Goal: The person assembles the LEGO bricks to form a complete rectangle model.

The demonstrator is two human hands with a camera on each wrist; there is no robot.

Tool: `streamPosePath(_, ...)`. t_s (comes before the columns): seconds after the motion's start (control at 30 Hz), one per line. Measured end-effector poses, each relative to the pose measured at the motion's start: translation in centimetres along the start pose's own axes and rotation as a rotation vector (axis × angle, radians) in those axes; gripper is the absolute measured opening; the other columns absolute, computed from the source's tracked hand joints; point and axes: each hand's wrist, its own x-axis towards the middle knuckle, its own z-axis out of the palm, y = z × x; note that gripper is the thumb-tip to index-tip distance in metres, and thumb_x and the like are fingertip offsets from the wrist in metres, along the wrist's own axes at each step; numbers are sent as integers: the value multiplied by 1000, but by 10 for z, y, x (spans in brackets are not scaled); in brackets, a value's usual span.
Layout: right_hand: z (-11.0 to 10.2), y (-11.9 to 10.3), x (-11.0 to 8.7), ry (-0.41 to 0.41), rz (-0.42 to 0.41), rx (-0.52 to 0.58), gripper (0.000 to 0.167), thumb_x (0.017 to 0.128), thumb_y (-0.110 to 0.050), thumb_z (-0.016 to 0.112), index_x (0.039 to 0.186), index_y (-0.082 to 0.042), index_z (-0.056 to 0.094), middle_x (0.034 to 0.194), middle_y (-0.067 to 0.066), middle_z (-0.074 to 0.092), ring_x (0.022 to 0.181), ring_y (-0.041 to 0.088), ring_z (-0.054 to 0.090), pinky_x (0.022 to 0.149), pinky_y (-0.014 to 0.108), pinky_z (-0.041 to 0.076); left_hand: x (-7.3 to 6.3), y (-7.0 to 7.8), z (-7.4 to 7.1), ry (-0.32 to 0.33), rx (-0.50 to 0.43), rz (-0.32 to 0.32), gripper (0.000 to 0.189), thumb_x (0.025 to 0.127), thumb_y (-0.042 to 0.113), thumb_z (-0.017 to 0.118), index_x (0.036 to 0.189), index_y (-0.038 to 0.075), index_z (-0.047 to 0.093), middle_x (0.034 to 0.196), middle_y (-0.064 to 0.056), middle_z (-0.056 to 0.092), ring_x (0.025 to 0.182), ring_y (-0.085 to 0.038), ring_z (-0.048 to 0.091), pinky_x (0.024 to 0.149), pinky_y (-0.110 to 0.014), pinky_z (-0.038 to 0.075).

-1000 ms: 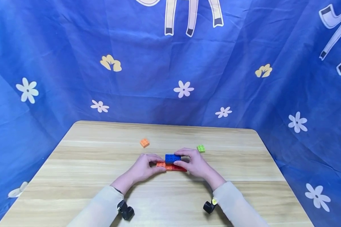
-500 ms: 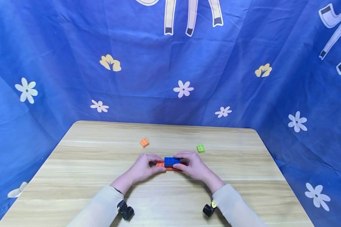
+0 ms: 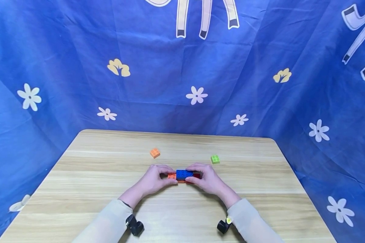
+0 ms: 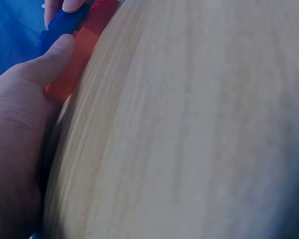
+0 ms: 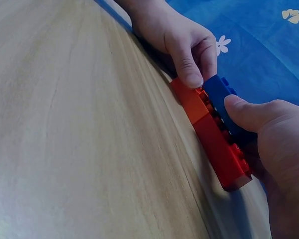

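Blue backdrop [image 3: 158, 77], wooden table [image 3: 176, 212]; left hand [image 3: 153, 179] pinches orange brick [image 3: 171, 176], right hand [image 3: 208, 179] blue brick [image 3: 181, 174], seating unclear.

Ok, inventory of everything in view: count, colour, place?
Long orange brick: one, orange, mid-table
Red brick: one, red, end to end with it
Blue brick: one, blue, over their joint
Small orange brick: one, orange, behind, left
Small green brick: one, green, behind, right
Table: one, pale wood, beneath
Backdrop: one, blue, behind the table
Cameras: two, black, wrists
Sleeves: two, off-white, forearms
Left hand: one, holding the long orange brick
Right hand: one, pinching the blue brick
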Motion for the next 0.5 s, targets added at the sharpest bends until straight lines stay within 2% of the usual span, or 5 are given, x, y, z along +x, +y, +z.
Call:
streamPosePath(0.2, 1, 0, 0, -7, 1, -19, 33, 93, -20, 85, 124, -12, 78, 120, -4, 74, 115, 14, 67, 103, 35, 53, 0, 1, -1, -2, 3, -15, 40, 84, 39, 92, 115, 15, 82, 111, 5, 78, 110, -16, 71, 98, -38, 57)
streamPosePath(0.5, 3, 2, -1, 15, 6, -54, 32, 92, -22, 87, 122, -14, 80, 119, -6, 75, 114, 12, 68, 101, 34, 55, 0, 1, -2, -5, 4, -8, 40, 85, 40, 91, 115, 16, 82, 112, 4, 78, 110, -16, 71, 97, -38, 57)
